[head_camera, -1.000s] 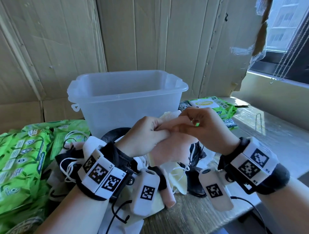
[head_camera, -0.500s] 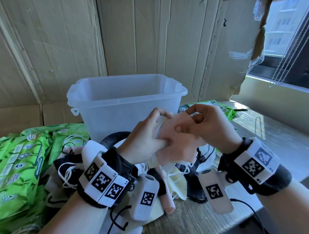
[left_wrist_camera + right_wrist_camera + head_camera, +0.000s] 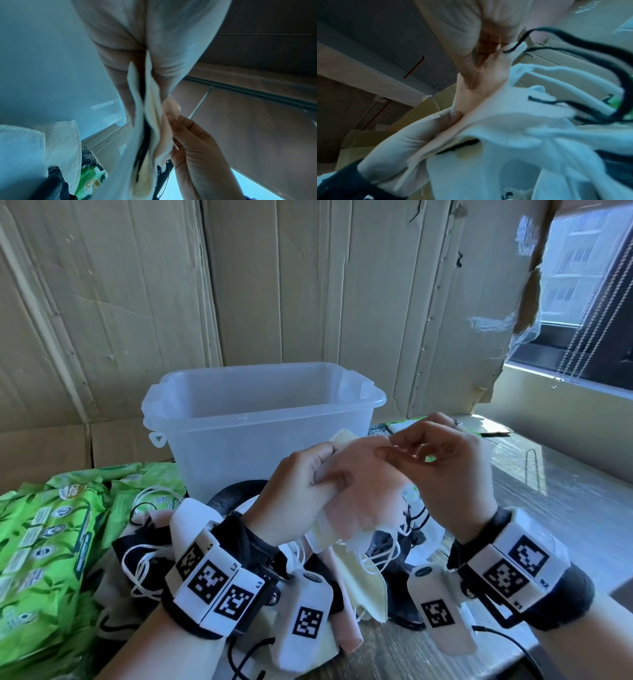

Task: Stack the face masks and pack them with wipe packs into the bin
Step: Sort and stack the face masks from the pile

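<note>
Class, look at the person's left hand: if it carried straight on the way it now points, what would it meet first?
Most likely the bin. The left hand, holding a stack of masks, points forward and up towards its near wall. Depth is unclear, so the gap cannot be judged.

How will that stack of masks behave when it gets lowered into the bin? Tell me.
Probably floppy: the stack of masks sags below the left hand pinching it. Its layers may slide apart; the left wrist view shows their edges splayed. The loose ear loops hanging underneath could snag on the bin rim. The right hand pinches the top edge.
</note>
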### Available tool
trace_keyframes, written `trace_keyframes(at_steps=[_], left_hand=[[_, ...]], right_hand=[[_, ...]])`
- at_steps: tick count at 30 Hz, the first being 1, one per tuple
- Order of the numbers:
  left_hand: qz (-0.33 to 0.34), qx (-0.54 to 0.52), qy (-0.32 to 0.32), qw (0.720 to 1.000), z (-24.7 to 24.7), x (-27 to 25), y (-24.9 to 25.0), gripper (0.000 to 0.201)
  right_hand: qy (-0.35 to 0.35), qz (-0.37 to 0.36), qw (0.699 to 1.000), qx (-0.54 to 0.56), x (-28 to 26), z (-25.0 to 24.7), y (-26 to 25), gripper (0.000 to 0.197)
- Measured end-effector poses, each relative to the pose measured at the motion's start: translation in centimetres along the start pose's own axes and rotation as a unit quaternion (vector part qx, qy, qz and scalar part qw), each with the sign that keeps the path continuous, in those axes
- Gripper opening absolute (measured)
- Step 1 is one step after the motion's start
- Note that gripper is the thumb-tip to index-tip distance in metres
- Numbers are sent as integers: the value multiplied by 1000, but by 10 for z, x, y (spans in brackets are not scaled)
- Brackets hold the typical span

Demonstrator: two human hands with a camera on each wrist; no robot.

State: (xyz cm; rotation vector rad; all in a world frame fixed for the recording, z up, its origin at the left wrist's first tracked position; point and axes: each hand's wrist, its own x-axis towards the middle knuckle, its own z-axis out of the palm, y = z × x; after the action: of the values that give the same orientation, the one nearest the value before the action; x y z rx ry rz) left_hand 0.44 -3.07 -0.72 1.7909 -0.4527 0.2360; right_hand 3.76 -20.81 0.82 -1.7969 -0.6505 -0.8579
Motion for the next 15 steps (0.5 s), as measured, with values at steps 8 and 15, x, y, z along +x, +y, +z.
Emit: trace_keyframes(at_steps=[8,15], left_hand=[[-10,-43,19,999,-2,2,-1,26],[-23,-92,27,995,0,1,1,27]], right_hand=[[-51,28,998,4,4,-1,1,11],[-119,49,991,47,1,1,2,13]])
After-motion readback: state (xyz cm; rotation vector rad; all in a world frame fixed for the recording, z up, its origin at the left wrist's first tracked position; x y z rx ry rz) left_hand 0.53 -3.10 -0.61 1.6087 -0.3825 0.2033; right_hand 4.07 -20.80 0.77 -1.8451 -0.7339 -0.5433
